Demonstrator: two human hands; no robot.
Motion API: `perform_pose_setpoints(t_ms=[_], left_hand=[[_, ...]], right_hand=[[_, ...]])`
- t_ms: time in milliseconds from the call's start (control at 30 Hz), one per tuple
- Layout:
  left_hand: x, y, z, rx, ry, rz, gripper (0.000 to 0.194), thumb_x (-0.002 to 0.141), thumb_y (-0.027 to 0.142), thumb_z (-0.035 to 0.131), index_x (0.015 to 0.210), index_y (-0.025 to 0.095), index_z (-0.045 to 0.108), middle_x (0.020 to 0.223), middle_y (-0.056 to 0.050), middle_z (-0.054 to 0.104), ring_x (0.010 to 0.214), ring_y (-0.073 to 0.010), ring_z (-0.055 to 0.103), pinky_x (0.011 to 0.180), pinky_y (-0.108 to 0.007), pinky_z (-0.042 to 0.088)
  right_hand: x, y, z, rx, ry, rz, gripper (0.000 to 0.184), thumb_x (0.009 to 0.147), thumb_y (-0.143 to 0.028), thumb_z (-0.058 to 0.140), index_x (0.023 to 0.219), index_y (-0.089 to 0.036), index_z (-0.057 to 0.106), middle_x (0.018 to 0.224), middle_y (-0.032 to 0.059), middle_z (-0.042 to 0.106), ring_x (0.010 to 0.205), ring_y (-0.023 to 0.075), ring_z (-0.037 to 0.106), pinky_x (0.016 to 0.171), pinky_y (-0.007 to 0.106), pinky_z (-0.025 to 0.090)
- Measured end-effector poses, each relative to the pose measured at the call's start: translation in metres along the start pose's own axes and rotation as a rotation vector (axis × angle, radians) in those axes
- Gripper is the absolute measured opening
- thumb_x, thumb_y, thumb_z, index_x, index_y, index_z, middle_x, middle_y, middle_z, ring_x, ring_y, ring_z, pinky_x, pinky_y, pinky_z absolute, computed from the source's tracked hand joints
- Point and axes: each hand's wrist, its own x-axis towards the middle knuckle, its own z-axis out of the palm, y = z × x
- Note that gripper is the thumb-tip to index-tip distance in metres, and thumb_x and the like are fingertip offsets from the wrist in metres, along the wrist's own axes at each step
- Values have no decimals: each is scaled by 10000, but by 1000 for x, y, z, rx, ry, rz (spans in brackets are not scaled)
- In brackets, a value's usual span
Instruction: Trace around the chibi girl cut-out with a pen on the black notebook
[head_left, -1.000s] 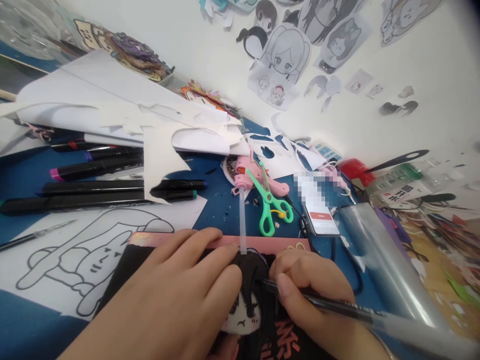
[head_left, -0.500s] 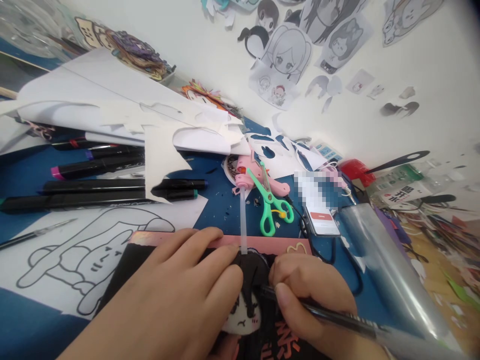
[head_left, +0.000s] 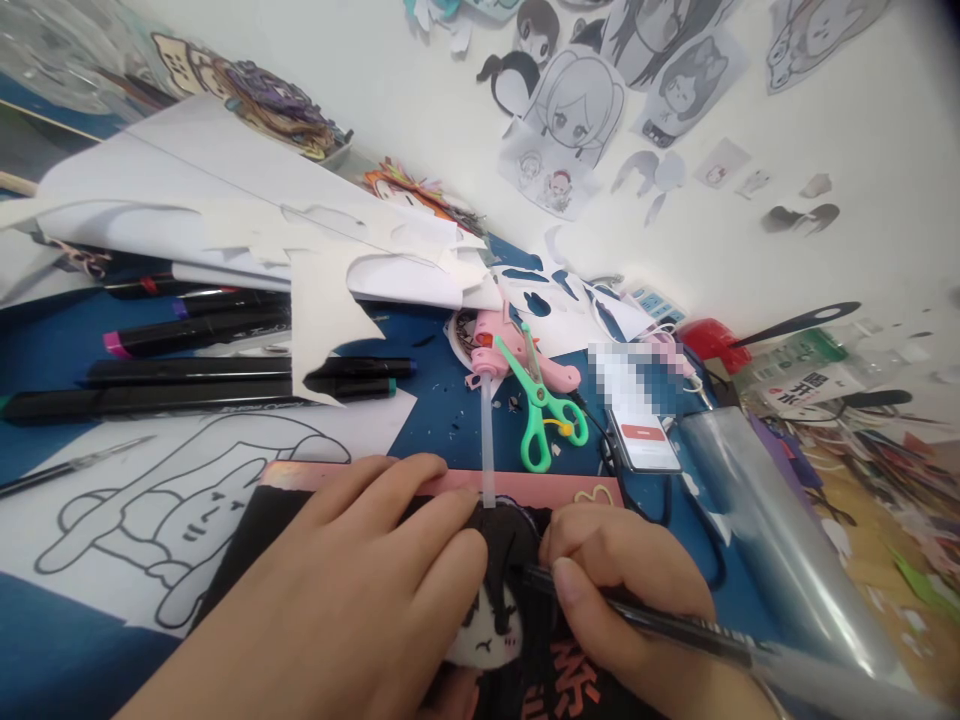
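My right hand [head_left: 622, 580] is closed around a black pen [head_left: 675, 625], whose tip meets the dark hair of a cartoon-face paper cutout [head_left: 495, 645]. That cutout has a pale face and black hair, and lies on a black sheet with pink lettering and a pink top edge [head_left: 525, 486]. My left hand [head_left: 375, 570] rests over the cutout's left side, fingers bent and pressed on it, the thumb just showing below. It holds the cutout in place. Above the hands are green-handled scissors [head_left: 544, 405] and a pink glue gun [head_left: 525, 352] with a translucent glue stick [head_left: 487, 440].
Several black markers [head_left: 202, 400] lie at left above a line drawing [head_left: 202, 520]. White paper scraps [head_left: 322, 240] overhang them. At right are a phone [head_left: 645, 440], a silvery roll [head_left: 795, 540] and a red-handled tool [head_left: 712, 345]. Paper cutouts [head_left: 574, 105] are on the wall.
The pen tip has shifted slightly up and right on the cutout's hair, along with my right hand. My left hand stays in place.
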Motion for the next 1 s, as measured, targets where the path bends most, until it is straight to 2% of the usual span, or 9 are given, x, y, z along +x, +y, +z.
perform_pose_setpoints(t_ms=[100,333,433,533,667,833,900,1000], left_hand=[[2,1,-2,-5,-2,-4,267,763,465,810,943,302,699,1114,32,823,1122,-321,692,1078,-481,513],[11,13,-15,56,-111,-93,395,621,463,964,852,284,700,1120,48,832,1118,-317,716,1086,-459,531],[8,9,-11,38,-73,-56,357,660,458,924,874,284,697,1127,37,830,1125,-323,704,1071,-465,533],[4,5,-8,4,-19,-3,337,691,464,883,910,294,692,1110,37,827,1107,-319,696,1036,-471,534],[4,4,-8,9,-54,-27,408,615,443,944,881,290,675,1100,42,826,1112,-311,688,1032,-450,529],[5,2,-4,-3,-2,-1,368,670,466,893,929,298,693,1094,32,821,1108,-315,679,1023,-459,531],[4,1,-2,7,-24,6,347,703,474,858,958,295,707,1119,11,813,1129,-324,672,1052,-475,523],[7,3,-2,69,-132,-7,283,749,423,795,977,271,723,1121,-45,796,1183,-349,650,1091,-499,514]], right_hand=[[-1,0,0,22,-2,-5,305,825,-14,511,722,-259,360,560,-61,571,475,110,571,479,221,457],[-4,1,2,11,16,-2,300,824,-24,517,728,-258,355,565,-63,555,478,113,561,481,226,452],[-6,3,2,-12,8,2,301,824,-14,521,743,-259,365,587,-58,561,501,116,574,497,228,461],[-9,5,3,70,-8,-28,289,830,-24,514,771,-263,363,590,-70,515,494,112,535,491,231,438],[-12,7,6,120,-16,-44,295,894,-48,522,786,-269,358,610,-67,487,507,119,504,483,248,414],[-12,10,5,105,-43,-80,312,943,-77,540,794,-272,349,606,-72,463,505,119,491,483,258,410],[-13,10,5,101,-49,-78,309,936,-71,540,796,-272,351,605,-73,468,505,120,501,486,256,418],[-13,10,5,104,-52,-84,299,901,-62,529,806,-276,343,597,-79,470,493,122,498,489,255,426]])
